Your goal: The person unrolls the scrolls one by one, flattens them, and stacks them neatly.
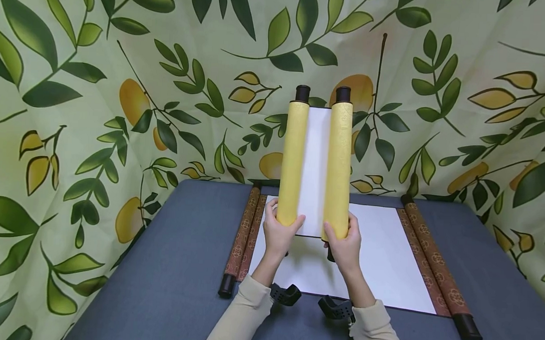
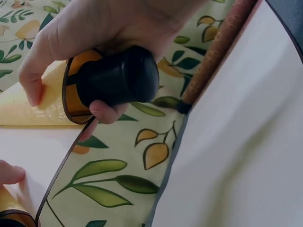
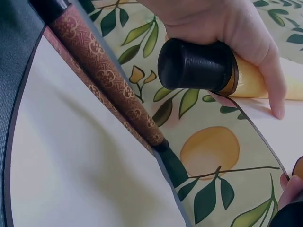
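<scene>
A yellow hanging scroll (image 1: 293, 163) is held up in front of me, partly unrolled, with a narrow band of white paper (image 1: 315, 171) between its two rolls. My left hand (image 1: 279, 235) grips the lower end of the left roll, thumb across its front. The right roll (image 1: 339, 167) is gripped low down by my right hand (image 1: 345, 246). In the left wrist view, fingers curl around the roll just by its black end knob (image 2: 118, 75). A similar black knob (image 3: 196, 65) sticks out beside my right hand in the right wrist view.
Below the raised scroll, a red-brown patterned scroll lies spread on the blue-grey table (image 1: 170, 266), its white paper (image 1: 386, 259) showing. Its left roller (image 1: 242, 234) and right roller (image 1: 438, 261) have black ends. A leaf-print cloth (image 1: 167, 86) hangs behind and at the sides.
</scene>
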`<state>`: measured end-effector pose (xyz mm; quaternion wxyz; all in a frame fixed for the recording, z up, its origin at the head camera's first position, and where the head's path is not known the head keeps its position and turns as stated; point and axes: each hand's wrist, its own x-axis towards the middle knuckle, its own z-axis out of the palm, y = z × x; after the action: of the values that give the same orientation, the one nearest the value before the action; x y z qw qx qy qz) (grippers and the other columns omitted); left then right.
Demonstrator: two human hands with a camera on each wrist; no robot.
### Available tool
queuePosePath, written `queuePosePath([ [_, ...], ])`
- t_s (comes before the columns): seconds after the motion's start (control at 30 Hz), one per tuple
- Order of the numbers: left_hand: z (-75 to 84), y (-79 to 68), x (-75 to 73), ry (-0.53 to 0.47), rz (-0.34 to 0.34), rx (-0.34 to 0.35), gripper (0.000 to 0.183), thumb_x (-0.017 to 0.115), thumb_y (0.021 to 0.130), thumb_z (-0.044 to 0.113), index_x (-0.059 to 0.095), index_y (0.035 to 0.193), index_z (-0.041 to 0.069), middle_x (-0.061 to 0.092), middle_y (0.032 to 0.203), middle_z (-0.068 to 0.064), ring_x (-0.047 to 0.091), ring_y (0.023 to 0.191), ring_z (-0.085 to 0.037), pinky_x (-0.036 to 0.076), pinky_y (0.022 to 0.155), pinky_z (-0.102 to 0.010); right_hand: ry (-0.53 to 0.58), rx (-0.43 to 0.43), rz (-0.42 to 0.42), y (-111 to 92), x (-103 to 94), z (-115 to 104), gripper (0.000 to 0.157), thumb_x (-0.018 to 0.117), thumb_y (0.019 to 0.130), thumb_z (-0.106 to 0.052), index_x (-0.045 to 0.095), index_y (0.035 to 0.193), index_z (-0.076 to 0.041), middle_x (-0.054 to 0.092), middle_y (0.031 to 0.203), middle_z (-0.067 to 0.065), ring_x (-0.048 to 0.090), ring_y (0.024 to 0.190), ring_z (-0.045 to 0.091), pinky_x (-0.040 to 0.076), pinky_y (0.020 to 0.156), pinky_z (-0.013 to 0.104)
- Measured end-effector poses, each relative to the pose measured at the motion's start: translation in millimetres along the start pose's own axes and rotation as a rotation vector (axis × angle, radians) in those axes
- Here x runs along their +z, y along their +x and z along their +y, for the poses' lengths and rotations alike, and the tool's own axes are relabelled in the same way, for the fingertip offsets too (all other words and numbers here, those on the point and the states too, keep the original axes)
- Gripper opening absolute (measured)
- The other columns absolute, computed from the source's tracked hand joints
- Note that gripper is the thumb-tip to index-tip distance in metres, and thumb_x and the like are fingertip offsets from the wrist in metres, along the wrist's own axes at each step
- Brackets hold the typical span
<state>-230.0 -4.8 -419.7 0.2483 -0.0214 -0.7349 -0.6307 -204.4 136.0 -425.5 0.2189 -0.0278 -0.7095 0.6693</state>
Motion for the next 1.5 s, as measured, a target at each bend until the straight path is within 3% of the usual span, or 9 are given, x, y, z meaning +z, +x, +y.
queuePosePath([
  [0.2,-1.7,1.4,1.4,0.039,0.002,0.021,0.051,0.076,0.076,0.015,0.053,0.119,0.001,0.071,0.094,-0.021,0.059,0.071,-0.017,0.044,0.063,-0.025,-0.055,0.047,0.022,2.1,-2.2,0.6,0.064,0.078,0.075,-0.005,0.043,0.129,0.001,0.048,0.085,0.001,0.052,0.048,0.004,0.049,0.045,0.022],
  [0.43,-2.1,1.2,-2.0,0.183,-0.022,-0.01,0.047,0.071,0.083,0.031,0.056,0.124,0.012,0.064,0.078,-0.014,0.049,0.062,-0.013,0.034,0.055,-0.026,-0.014,0.03,0.065,4.0,-3.7,0.2,0.051,0.073,0.077,0.002,0.045,0.119,0.005,0.049,0.082,-0.002,0.054,0.051,0.004,0.052,0.044,0.025],
  [0.57,-0.9,0.4,-2.3,0.272,-0.027,-0.011,0.048,0.067,0.087,0.036,0.055,0.128,0.015,0.062,0.077,-0.011,0.048,0.06,-0.014,0.031,0.054,-0.025,0.003,0.062,0.046,5.8,-5.4,0.7,0.046,0.07,0.08,0.002,0.045,0.117,0.003,0.049,0.082,-0.005,0.055,0.057,0.005,0.053,0.047,0.027],
  [0.77,-4.0,0.3,0.3,0.195,0.025,0.054,0.047,0.068,0.086,0.03,0.056,0.126,0.009,0.062,0.073,-0.013,0.045,0.056,-0.012,0.034,0.051,-0.024,-0.045,0.106,0.02,8.4,-9.3,1.0,0.044,0.069,0.085,-0.007,0.046,0.123,-0.001,0.05,0.087,-0.008,0.055,0.066,0.001,0.053,0.056,0.021],
  [1.0,-2.4,1.9,-1.4,0.083,0.03,0.013,0.055,0.075,0.075,0.019,0.054,0.124,0.004,0.068,0.082,-0.018,0.05,0.06,-0.011,0.04,0.054,-0.024,-0.061,0.05,0.057,7.5,-8.4,0.7,0.042,0.066,0.086,-0.004,0.048,0.122,0.003,0.05,0.085,-0.005,0.052,0.06,0.002,0.049,0.051,0.02],
  [1.1,-1.3,2.6,-2.2,0.063,0.029,0.012,0.055,0.076,0.073,0.014,0.053,0.121,0.002,0.07,0.087,-0.021,0.055,0.063,-0.014,0.042,0.055,-0.024,-0.051,0.063,0.078,7.7,-8.8,0.8,0.043,0.068,0.083,-0.004,0.049,0.121,0.003,0.05,0.082,-0.005,0.052,0.058,0.002,0.048,0.048,0.02],
  [1.33,-4.4,3.4,-1.4,0.092,0.02,0.048,0.042,0.074,0.076,0.014,0.057,0.113,0.002,0.066,0.075,-0.019,0.048,0.057,-0.009,0.04,0.052,-0.023,-0.1,0.125,0.085,8.9,-11.7,1.9,0.058,0.077,0.077,-0.009,0.045,0.125,0.001,0.047,0.089,0.0,0.052,0.064,0.002,0.05,0.052,0.019],
  [1.5,-4.6,2.7,-2.2,0.172,0.029,0.05,0.042,0.075,0.078,0.022,0.059,0.114,0.006,0.064,0.072,-0.016,0.047,0.056,-0.011,0.036,0.051,-0.023,-0.083,0.113,0.1,12.0,-13.5,4.2,0.048,0.072,0.078,-0.004,0.046,0.118,0.003,0.048,0.084,-0.002,0.051,0.059,0.002,0.049,0.049,0.019],
])
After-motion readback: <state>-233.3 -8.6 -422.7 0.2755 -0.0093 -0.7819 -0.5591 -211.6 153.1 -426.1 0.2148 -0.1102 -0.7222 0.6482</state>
